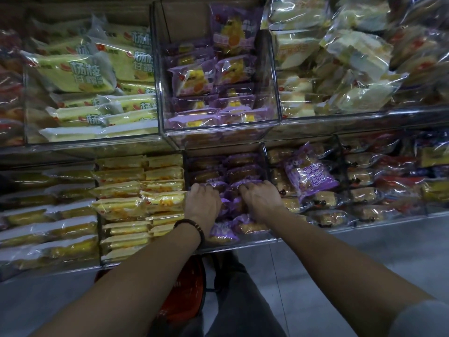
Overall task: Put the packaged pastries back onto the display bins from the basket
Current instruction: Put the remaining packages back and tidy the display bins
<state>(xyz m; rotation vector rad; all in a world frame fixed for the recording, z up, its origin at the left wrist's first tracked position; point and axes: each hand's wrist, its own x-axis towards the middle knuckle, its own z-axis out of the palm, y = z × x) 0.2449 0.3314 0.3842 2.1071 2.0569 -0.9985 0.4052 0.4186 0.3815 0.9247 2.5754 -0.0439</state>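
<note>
Pressing purple pastry packs level in the lower bin, left hand and right hand lie palm-down with fingers bent; whether either actually grips cannot be told.

Setting: shop, packaged-pastry aisle.
Evidence: two tiers of clear open-topped bins set side by side. Each is stocked with many like items, sorted by kind: green packs, purple packs, yellow packs, clear-wrapped cakes. Wrappers carry printed branding. A red basket stands on the grey tiled floor.
</note>
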